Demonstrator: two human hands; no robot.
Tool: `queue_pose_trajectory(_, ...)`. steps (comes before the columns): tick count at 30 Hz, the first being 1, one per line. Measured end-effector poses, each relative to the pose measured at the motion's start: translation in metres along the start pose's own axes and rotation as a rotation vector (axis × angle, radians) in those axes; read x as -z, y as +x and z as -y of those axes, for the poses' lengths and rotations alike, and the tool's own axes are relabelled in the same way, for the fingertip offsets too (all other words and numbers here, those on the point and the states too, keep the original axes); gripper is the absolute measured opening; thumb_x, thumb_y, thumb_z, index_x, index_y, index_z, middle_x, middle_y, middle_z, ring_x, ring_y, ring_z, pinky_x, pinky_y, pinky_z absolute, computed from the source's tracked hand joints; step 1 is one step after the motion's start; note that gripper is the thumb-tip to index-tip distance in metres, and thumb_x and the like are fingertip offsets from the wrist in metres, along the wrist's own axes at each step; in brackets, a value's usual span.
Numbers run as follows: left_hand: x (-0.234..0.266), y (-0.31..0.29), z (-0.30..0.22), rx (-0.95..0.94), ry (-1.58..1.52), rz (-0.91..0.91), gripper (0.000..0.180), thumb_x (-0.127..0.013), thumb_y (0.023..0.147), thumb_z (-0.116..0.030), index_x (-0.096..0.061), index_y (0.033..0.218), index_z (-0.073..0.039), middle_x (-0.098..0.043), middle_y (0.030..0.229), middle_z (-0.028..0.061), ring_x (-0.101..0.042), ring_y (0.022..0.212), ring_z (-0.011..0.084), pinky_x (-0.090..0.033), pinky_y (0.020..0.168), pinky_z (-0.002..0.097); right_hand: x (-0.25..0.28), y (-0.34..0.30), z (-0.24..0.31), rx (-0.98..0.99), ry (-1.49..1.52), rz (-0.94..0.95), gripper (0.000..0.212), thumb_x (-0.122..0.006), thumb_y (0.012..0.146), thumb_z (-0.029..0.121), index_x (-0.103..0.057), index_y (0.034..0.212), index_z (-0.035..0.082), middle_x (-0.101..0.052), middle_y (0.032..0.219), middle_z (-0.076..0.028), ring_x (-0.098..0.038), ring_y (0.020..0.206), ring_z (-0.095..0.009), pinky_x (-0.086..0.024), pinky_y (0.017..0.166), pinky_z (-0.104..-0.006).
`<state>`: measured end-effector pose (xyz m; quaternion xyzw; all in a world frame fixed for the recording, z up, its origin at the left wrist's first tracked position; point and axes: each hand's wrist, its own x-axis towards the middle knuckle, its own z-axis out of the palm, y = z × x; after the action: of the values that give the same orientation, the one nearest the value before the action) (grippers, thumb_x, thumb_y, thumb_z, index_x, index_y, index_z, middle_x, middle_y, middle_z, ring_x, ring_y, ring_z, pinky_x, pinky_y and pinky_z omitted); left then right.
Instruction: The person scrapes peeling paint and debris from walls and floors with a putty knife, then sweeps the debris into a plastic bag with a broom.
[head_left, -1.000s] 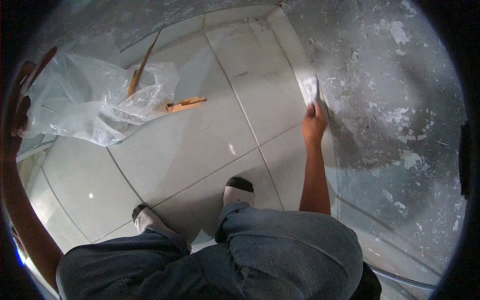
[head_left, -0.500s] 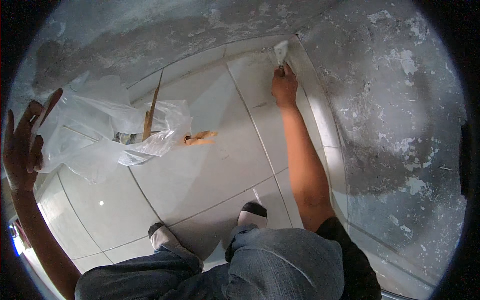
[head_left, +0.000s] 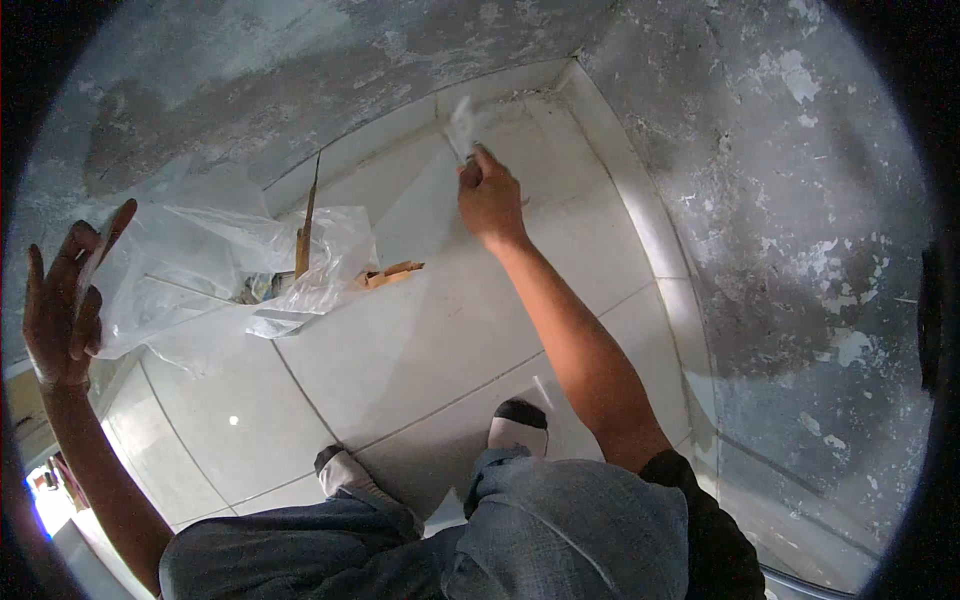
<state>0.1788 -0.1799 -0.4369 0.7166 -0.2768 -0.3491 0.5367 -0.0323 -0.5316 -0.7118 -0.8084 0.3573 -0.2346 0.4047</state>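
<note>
Leftward of the right hand (head_left: 492, 203), gripping a white tool (head_left: 462, 130) aimed at the floor's (head_left: 410, 330) back edge, the left hand (head_left: 58, 315) holds a bag (head_left: 220, 230).

The left hand (head_left: 65, 305) pinches while the right hand (head_left: 491, 203) grips.

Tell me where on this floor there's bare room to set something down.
Bare tile lies between the plastic bag and the right forearm; another patch lies between that forearm and the right wall. It's crowded at left, where the left hand holds the bag and wood pieces poke from it.
</note>
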Motion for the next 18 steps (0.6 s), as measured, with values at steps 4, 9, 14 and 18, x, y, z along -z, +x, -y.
queue_pose_trajectory(4, -0.005, 0.003, -0.015, 0.027, 0.051, 0.083, 0.044, -0.032, 0.094, -0.033, -0.043, 0.117, 0.003, -0.054, 0.107, 0.0024, -0.047, 0.053, 0.0025, -0.033, 0.076, 0.0258, -0.011, 0.012, 0.011, -0.004, 0.100, -0.120, 0.037, -0.049, 0.083, 0.011, -0.049, 0.117, -0.004, -0.060, 0.088, -0.027, -0.059, 0.083, -0.041, -0.048, 0.074, -0.0446)
queue_pose_trajectory(9, -0.014, 0.000, -0.020, 0.084, -0.206, 0.353, 0.042, -0.030, 0.097, -0.032, -0.043, 0.114, 0.004, -0.053, 0.111, 0.0012, -0.043, 0.047, 0.0010, -0.048, 0.080, 0.0279, -0.030, -0.031, 0.015, 0.034, 0.093, 0.093, 0.041, -0.048, 0.083, 0.009, -0.044, 0.122, -0.004, -0.058, 0.098, -0.028, -0.058, 0.087, -0.041, -0.046, 0.076, -0.0461)
queue_pose_trajectory(14, -0.022, 0.010, -0.005, -0.026, -0.116, 0.200, 0.059, -0.027, 0.094, -0.050, -0.043, 0.112, 0.005, -0.054, 0.103, 0.0081, -0.027, 0.027, 0.0047, -0.024, 0.024, 0.0134, -0.063, -0.032, 0.044, 0.114, 0.073, -0.229, 0.049, -0.044, 0.081, 0.004, -0.032, 0.125, -0.013, -0.056, 0.100, -0.030, -0.056, 0.090, -0.040, -0.046, 0.076, -0.0443)
queue_pose_trajectory(18, -0.022, 0.009, -0.004, 0.039, -0.091, 0.022, 0.056, -0.025, 0.095, -0.047, -0.043, 0.112, 0.004, -0.053, 0.099, 0.0059, -0.027, 0.027, 0.0041, -0.023, 0.023, 0.0138, -0.071, 0.013, 0.058, -0.156, 0.235, -0.153, 0.065, -0.047, 0.077, 0.001, -0.015, 0.131, -0.016, -0.049, 0.112, -0.033, -0.052, 0.095, -0.042, -0.042, 0.086, -0.0440)
